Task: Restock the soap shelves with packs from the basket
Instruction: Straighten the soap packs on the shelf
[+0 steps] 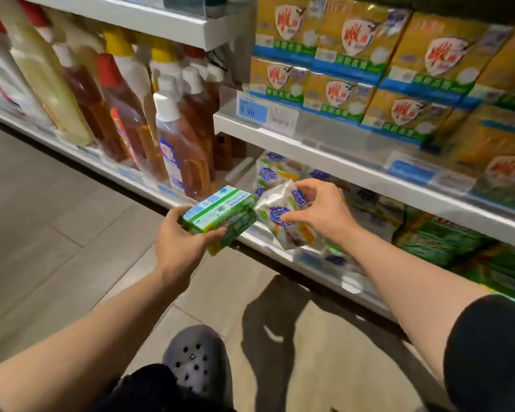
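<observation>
Left hand (180, 237): grips green pack (220, 217). Right hand (318, 211): pinches white pack (283, 217), seemingly soap, near bottom shelf (280, 248).

Bottles (125, 114) stand left of the stacked soap packs (399, 69) on the shelves (324, 153).

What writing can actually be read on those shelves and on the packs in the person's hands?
"90" or the like: blue price tag on the upper shelf edge, digits blurred.
Yellow soap packs: red shield logo with characters, too blurred to read.
Green pack in the left hand: small print, unreadable.
White pack in the right hand: blue round logo, unreadable.
Bottle labels: blurred.
</observation>
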